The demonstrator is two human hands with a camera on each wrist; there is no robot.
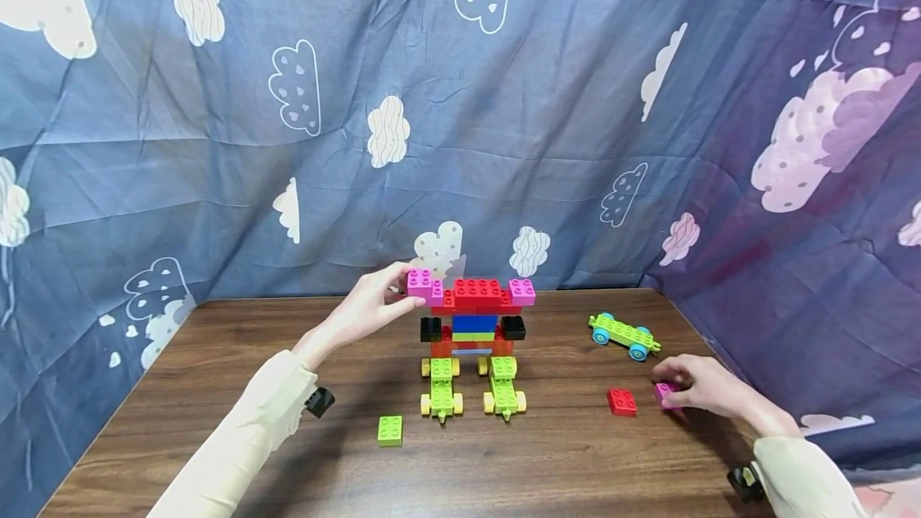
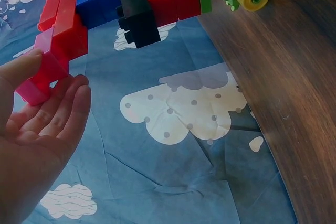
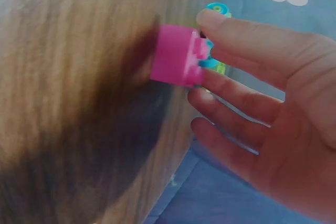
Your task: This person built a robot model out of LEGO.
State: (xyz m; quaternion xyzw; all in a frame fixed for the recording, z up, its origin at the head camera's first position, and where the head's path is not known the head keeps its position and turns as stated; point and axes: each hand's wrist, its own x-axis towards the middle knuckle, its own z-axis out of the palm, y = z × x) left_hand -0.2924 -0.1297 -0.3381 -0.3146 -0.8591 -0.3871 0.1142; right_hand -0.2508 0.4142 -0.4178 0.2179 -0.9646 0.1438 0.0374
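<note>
Left hand pinching pink brick, right hand gripping pink block

A brown wooden counter held everything. A block tower stood in the middle on two green wheeled bases. A green block lay at seven o'clock, a red block at four o'clock, and a green car at two o'clock.

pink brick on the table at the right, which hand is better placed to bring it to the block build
The right hand: its fingers already pinch the loose pink brick on the table. The left hand is occupied, holding the pink brick at the block build's upper left corner.
</note>
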